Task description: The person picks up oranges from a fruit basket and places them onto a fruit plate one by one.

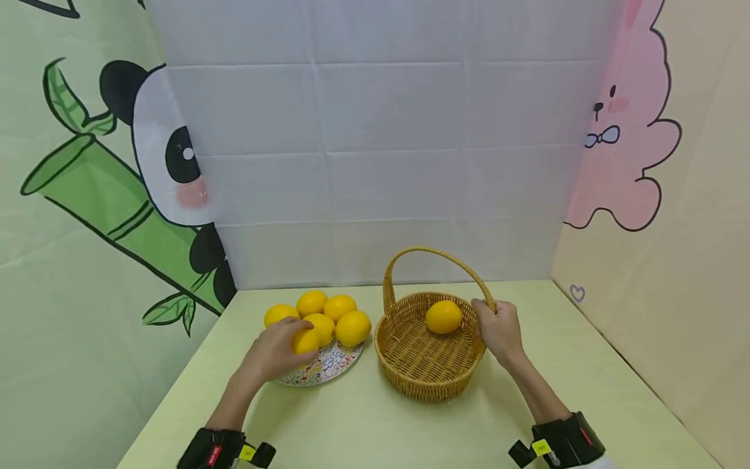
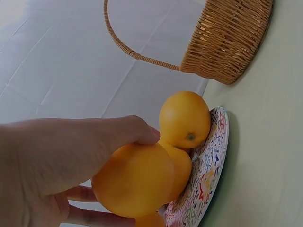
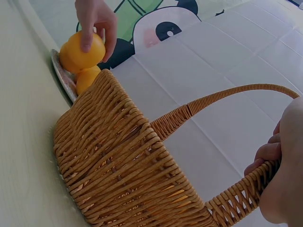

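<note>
My left hand (image 1: pixel 272 352) grips an orange (image 2: pixel 135 179), thumb on one side and fingers on the other, at the near left of a plate (image 1: pixel 346 362) with a colourful speckled pattern. Several more oranges (image 1: pixel 353 328) are heaped on that plate. To its right stands a round wicker basket (image 1: pixel 430 385) with a tall arched handle (image 1: pixel 433 251). One orange (image 1: pixel 443 317) lies inside the basket, towards the back right. Around the right lower end of the handle, my right hand (image 1: pixel 500 333) is curled; in the right wrist view its fingers (image 3: pixel 269 152) wrap the wicker.
Plate and basket share a pale yellow-green table (image 1: pixel 375 440). Close behind them hangs a creased whitish sheet (image 1: pixel 387 189). A green panda-patterned wall (image 1: pixel 70 312) bounds the left side, and a beige wall (image 1: pixel 674 293) with a pink cartoon figure the right.
</note>
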`<control>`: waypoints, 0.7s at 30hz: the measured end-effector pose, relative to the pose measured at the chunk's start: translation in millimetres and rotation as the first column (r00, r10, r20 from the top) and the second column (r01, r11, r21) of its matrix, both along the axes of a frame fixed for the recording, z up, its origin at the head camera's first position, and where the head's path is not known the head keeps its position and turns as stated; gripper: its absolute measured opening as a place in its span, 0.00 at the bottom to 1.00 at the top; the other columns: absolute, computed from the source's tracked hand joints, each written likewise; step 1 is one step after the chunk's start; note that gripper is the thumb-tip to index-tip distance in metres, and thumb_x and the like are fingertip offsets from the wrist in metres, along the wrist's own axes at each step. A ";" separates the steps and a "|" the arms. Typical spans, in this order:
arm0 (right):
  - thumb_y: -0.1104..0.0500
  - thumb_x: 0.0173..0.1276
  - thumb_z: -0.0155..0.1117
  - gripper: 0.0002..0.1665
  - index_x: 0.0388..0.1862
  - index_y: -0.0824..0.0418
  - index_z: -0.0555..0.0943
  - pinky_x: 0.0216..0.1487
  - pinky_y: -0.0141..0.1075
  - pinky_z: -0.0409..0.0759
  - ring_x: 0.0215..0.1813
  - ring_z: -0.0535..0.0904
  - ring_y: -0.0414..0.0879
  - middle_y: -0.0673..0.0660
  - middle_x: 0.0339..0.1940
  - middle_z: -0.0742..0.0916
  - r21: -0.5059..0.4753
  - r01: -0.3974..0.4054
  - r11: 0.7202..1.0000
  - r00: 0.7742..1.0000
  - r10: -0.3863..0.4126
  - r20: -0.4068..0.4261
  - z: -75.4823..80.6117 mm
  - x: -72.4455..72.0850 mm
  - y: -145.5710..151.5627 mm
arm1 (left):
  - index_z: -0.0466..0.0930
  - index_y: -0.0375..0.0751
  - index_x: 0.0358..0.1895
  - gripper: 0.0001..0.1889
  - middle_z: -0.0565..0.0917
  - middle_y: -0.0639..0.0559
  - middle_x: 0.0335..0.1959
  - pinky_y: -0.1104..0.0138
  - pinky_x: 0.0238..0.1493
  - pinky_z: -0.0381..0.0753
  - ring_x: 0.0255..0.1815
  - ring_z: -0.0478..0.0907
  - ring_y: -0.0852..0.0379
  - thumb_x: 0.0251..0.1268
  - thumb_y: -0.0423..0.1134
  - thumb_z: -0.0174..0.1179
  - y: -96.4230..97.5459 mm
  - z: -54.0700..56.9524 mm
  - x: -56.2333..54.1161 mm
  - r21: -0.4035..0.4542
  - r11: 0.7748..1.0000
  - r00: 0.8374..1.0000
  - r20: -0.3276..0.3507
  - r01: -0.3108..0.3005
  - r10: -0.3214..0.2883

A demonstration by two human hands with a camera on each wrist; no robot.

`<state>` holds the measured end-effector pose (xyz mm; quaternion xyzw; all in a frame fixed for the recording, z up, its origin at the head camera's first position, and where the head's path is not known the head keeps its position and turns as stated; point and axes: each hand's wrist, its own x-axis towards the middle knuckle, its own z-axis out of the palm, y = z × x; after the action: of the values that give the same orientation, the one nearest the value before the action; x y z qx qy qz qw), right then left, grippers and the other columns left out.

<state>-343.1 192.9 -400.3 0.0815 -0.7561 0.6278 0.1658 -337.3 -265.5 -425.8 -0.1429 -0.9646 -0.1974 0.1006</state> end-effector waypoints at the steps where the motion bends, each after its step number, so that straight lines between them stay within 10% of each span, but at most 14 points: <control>1: 0.58 0.88 0.58 0.33 0.15 0.56 0.68 0.15 0.29 0.59 0.12 0.63 0.37 0.46 0.08 0.71 0.000 -0.002 1.000 1.000 0.002 0.001 -0.2 -0.1 0.0 | 0.89 0.43 0.66 0.29 0.89 0.39 0.66 0.38 0.64 0.90 0.62 0.87 0.39 0.65 0.50 0.79 0.1 -1.2 0.6 -0.015 1.000 1.000 0.000 -0.010 0.010; 21: 0.57 0.88 0.58 0.33 0.15 0.56 0.68 0.16 0.29 0.60 0.13 0.63 0.38 0.46 0.09 0.71 -0.006 -0.001 1.000 1.000 0.001 0.017 -0.2 -0.8 0.7 | 0.90 0.42 0.63 0.29 0.90 0.39 0.63 0.41 0.64 0.90 0.58 0.87 0.42 0.61 0.50 0.82 5.0 -19.5 1.8 -0.092 0.996 1.000 -0.015 -0.019 0.018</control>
<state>-343.8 193.6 -400.5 0.0761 -0.7556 0.6309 0.1590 -335.5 -260.5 -445.3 -0.1398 -0.9733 -0.1507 0.1024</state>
